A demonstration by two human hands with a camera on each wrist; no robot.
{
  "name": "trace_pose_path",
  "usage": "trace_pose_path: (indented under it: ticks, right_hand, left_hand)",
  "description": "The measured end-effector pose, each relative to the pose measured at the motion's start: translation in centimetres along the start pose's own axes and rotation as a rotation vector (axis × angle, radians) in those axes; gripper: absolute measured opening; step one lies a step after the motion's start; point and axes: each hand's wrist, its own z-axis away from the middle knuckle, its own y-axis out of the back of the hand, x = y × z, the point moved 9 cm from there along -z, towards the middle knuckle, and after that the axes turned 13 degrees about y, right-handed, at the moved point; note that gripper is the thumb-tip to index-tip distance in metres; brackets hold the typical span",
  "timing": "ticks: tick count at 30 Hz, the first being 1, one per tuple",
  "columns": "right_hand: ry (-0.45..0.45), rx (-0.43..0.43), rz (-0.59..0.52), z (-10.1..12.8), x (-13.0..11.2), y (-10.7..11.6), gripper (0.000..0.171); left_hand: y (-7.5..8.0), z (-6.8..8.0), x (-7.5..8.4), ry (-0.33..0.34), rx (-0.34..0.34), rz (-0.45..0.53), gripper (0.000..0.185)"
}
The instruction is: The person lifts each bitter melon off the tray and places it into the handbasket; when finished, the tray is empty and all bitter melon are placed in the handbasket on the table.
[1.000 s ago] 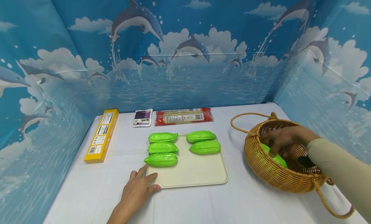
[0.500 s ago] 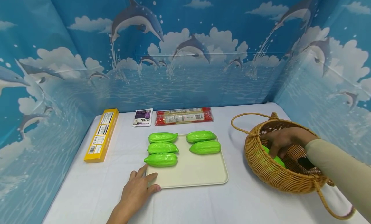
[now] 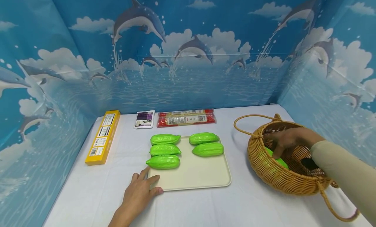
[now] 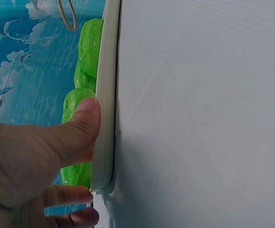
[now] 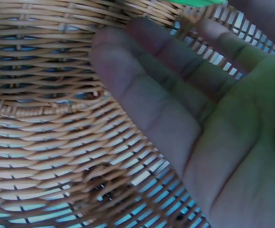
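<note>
The left hand [image 3: 140, 191] lies flat with its fingers straight on the tray [image 3: 205, 179] corner, while the right hand [image 3: 289, 140] curls fingers over the glossy gourd [image 3: 279, 160] in the basket [image 3: 273, 178], which looks light, stiff and slippery, so best gripped mid-body.

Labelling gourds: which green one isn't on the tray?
The green gourd inside the wicker basket, under the right hand. The other five lie on the cream tray.
</note>
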Motion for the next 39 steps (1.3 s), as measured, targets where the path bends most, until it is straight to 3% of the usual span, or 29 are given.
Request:
trace_pose_path:
  ticks: [5,10,17,21,25,31,35,39]
  right_hand:
    - [0.045,-0.004,0.039,0.9,-1.2,0.9,0.082]
    - [0.12,0.07,0.126,2.6,-3.2,2.5,0.06]
    - [0.218,0.334,0.353,6.2,-5.9,4.7,0.049]
    - [0.204,0.499,0.444,8.1,-7.0,5.2,0.04]
    - [0.171,0.621,0.462,9.5,-8.0,5.0,0.033]
    - [0.165,0.811,0.46,11.6,-10.1,4.1,0.038]
    - [0.204,0.95,0.413,12.6,-12.0,3.0,0.036]
    - [0.31,1.059,0.329,12.9,-14.3,1.2,0.029]
  left_hand:
    - [0.0,0.0,0.0,-0.001,0.003,-0.005,0.055]
    - [-0.1,0.0,-0.1,-0.006,0.011,-0.008,0.055]
    - [0.1,0.1,0.0,-0.015,0.026,0.015,0.055]
    - [0.1,0.1,0.0,-0.018,0.034,0.015,0.055]
    - [0.0,0.1,-0.1,-0.018,0.034,0.011,0.056]
    - [0.0,0.2,0.0,-0.017,0.032,0.009,0.056]
    - [0.0,0.2,0.0,-0.021,0.031,0.009,0.056]
    - [0.0,0.2,0.0,-0.019,0.027,0.014,0.056]
